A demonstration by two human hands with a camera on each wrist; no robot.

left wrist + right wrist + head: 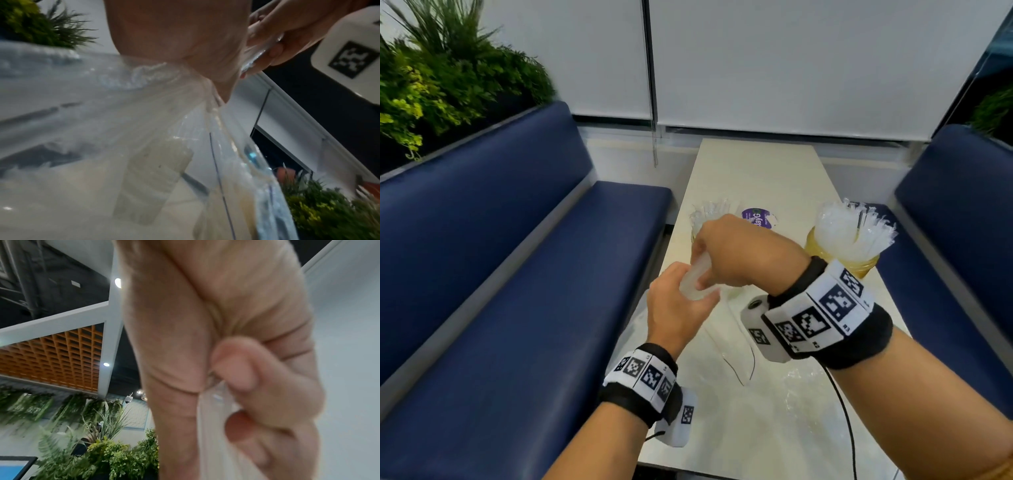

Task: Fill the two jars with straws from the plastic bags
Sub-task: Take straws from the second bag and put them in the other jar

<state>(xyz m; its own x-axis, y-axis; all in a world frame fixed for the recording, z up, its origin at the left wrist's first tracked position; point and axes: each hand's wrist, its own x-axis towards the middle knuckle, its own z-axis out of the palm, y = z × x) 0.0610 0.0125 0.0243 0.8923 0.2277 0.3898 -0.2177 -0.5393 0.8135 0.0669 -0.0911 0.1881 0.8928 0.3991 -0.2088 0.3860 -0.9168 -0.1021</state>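
Left hand [677,301]: fingers curled round a bundle of straws [697,277] in a clear plastic bag [736,346] | right hand [739,253]: fingers pinching the bundle's upper end | left jar [700,222] behind the hands by the tabletop [750,171] left edge | right jar [854,236] packed full at the right edge

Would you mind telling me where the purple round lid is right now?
In the head view, the purple round lid lies flat on the pale table, between the two straw-filled jars, just beyond the right hand.
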